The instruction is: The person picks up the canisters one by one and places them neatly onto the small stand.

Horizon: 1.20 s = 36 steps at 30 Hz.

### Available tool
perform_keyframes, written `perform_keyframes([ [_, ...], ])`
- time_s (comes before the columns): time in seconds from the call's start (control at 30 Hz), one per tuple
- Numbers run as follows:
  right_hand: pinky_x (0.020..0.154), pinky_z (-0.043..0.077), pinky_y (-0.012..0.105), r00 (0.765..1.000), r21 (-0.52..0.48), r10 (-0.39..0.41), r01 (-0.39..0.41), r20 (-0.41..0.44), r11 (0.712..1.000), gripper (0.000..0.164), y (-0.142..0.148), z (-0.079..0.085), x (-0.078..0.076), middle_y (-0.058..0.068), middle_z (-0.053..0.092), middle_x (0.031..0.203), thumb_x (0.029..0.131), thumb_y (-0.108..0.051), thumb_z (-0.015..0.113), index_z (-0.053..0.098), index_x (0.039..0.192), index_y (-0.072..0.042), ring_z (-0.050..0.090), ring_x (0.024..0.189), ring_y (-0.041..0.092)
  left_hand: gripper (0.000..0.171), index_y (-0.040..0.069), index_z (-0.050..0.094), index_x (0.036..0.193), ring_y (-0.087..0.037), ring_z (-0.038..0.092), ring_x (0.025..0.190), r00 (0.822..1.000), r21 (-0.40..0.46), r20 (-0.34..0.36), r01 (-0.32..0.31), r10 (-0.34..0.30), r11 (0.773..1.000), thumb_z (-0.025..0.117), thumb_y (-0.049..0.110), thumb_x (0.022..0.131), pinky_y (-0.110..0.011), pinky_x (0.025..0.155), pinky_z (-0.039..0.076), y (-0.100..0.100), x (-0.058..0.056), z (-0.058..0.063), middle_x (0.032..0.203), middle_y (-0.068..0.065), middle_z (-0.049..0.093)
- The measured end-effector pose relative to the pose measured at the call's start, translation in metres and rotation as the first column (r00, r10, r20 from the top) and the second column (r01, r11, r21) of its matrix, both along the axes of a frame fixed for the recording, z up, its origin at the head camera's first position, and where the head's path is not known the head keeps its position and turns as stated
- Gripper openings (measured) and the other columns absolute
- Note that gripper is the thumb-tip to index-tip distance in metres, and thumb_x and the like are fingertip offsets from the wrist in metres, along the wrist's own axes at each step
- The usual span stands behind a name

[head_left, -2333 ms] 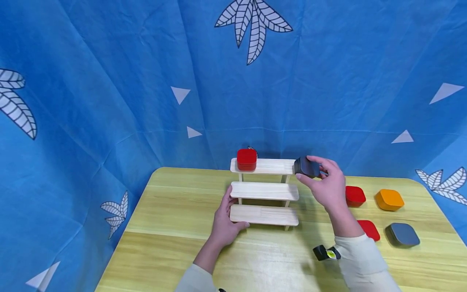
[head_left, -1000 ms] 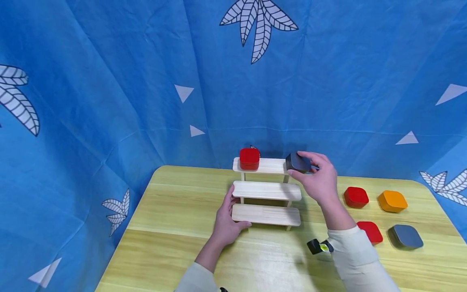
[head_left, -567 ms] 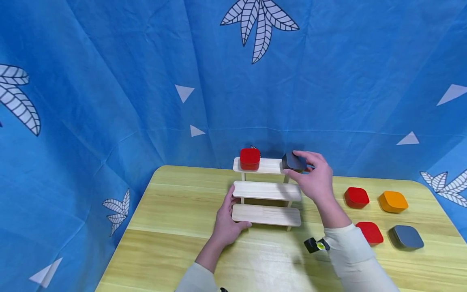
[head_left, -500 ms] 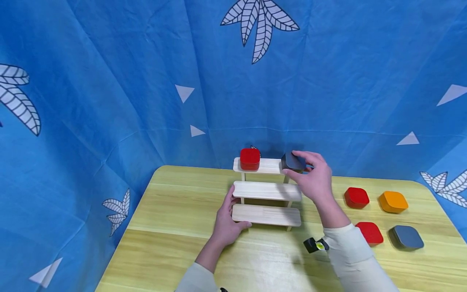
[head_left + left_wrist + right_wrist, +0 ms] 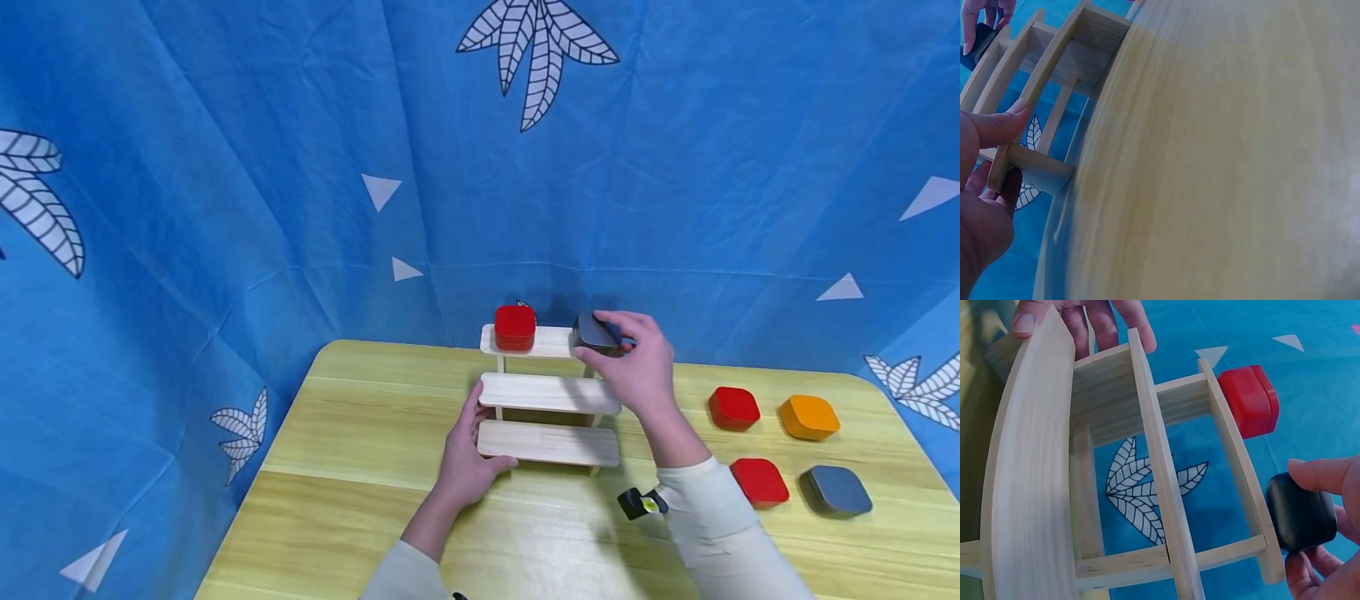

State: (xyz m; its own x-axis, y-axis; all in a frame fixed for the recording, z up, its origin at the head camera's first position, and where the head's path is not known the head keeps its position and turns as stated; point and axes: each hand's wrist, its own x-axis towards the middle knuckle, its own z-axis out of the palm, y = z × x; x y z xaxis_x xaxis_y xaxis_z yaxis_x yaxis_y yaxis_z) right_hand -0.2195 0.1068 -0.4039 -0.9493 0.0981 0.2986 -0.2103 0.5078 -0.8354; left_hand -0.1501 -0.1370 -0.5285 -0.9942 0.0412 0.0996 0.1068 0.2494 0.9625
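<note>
A three-tier wooden stand (image 5: 551, 392) rises in steps at the middle of the table's far half. My left hand (image 5: 467, 462) grips its left side, thumb on the front of the lowest tier and fingers behind, as the left wrist view also shows. On the top tier's right end sits a dark grey rounded box (image 5: 1300, 512), pinched between the thumb and fingers of my right hand (image 5: 637, 358). A red rounded box (image 5: 515, 328) rests at the left end of that same tier, with bare wood between the two. The middle and lowest tiers carry nothing.
On the wooden table (image 5: 337, 533), right of the stand, are two red boxes, one farther back (image 5: 733, 408) and one nearer (image 5: 759, 482), an orange box (image 5: 809, 417) and another dark grey box (image 5: 836, 491). A blue patterned cloth (image 5: 300, 208) hangs behind the table.
My right hand has brought the dark grey box leftward from beyond the top tier's right end onto that end. My left hand keeps its grip on the stand.
</note>
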Motion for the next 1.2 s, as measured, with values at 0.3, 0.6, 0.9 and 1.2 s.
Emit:
perform_keyframes([
  [0.3, 0.079, 0.048, 0.041, 1.0, 0.034, -0.004, 0.004, -0.003, 0.999, 0.052, -0.0038, -0.0038, 0.0009, 0.015, 0.053, 0.132, 0.077, -0.015, 0.088, 0.071, 0.126, -0.01, 0.055, 0.101, 0.035, 0.13, 0.043, 0.016, 0.158, -0.017, 0.047, 0.13, 1.0, -0.021, 0.006, -0.005, 0.005, 1.0, 0.089, -0.01, 0.065, -0.032, 0.11, 0.036, -0.0007, 0.0028, -0.0022, 0.143, 0.003, 0.047],
  [0.6, 0.079, 0.048, 0.042, 1.0, 0.039, -0.002, 0.003, -0.014, 0.999, 0.052, -0.0049, -0.006, -0.0004, 0.015, 0.053, 0.132, 0.077, -0.015, 0.088, 0.071, 0.126, -0.009, 0.056, 0.099, 0.036, 0.13, 0.044, 0.015, 0.158, -0.016, 0.046, 0.131, 1.0, -0.024, 0.01, -0.005, 0.005, 1.0, 0.089, -0.01, 0.065, -0.033, 0.11, 0.036, 0.0, 0.002, -0.0018, 0.144, 0.003, 0.046],
  [0.9, 0.08, 0.05, 0.044, 0.999, 0.046, 0.009, -0.007, -0.038, 0.999, 0.054, -0.005, -0.0052, -0.0034, 0.016, 0.053, 0.131, 0.076, -0.014, 0.089, 0.07, 0.127, -0.009, 0.056, 0.1, 0.036, 0.13, 0.042, 0.016, 0.159, -0.015, 0.047, 0.13, 1.0, -0.009, 0.004, -0.002, 0.002, 1.0, 0.088, -0.012, 0.065, -0.031, 0.108, 0.038, -0.0005, 0.0, -0.001, 0.144, 0.003, 0.047],
  [1.2, 0.086, 0.053, 0.052, 0.999, -0.021, 0.026, -0.026, -0.021, 0.999, 0.096, -0.0011, -0.0063, -0.0029, 0.017, 0.052, 0.134, 0.069, -0.007, 0.092, 0.044, 0.151, -0.015, 0.054, 0.108, 0.038, 0.13, 0.042, 0.017, 0.159, -0.015, 0.047, 0.13, 1.0, -0.004, -0.007, -0.001, 0.001, 1.0, 0.088, -0.013, 0.065, -0.033, 0.109, 0.036, -0.0002, 0.0004, -0.0002, 0.144, 0.003, 0.046],
])
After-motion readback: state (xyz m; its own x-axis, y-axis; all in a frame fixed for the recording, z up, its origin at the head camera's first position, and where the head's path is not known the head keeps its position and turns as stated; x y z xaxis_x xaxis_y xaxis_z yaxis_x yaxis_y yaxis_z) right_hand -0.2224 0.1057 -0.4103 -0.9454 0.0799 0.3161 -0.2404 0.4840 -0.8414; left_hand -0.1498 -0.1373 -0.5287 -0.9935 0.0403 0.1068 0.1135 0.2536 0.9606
